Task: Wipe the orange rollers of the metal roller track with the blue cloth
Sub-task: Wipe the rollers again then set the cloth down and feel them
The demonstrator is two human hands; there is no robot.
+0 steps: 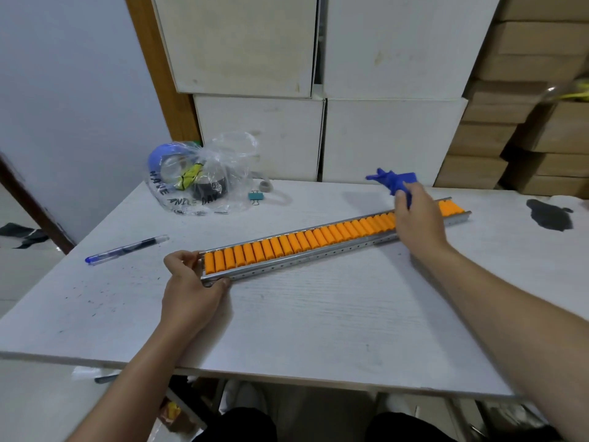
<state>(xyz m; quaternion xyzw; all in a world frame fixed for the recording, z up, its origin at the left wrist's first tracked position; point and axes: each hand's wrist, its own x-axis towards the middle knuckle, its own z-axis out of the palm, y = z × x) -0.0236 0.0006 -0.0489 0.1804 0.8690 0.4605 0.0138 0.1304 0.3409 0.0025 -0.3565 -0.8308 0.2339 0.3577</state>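
A long metal roller track point(306, 256) lies slantwise across the white table point(318, 330), its near end at the left and its far end at the right. Several orange rollers point(287, 245) fill it in a row. My left hand point(188, 285) grips the track's near left end, fingers around both side rails. My right hand point(417, 215) rests over the rollers near the far end and is closed on the blue cloth point(393, 181), which sticks out beyond the fingers, bunched up. My right hand hides the rollers beneath it.
A clear plastic bag point(204, 177) with tape rolls sits at the back left, a teal binder clip point(255, 196) beside it. A blue pen point(127, 249) lies left of the track. A dark patch point(549, 215) marks the right. White and brown boxes point(382, 90) stand stacked behind.
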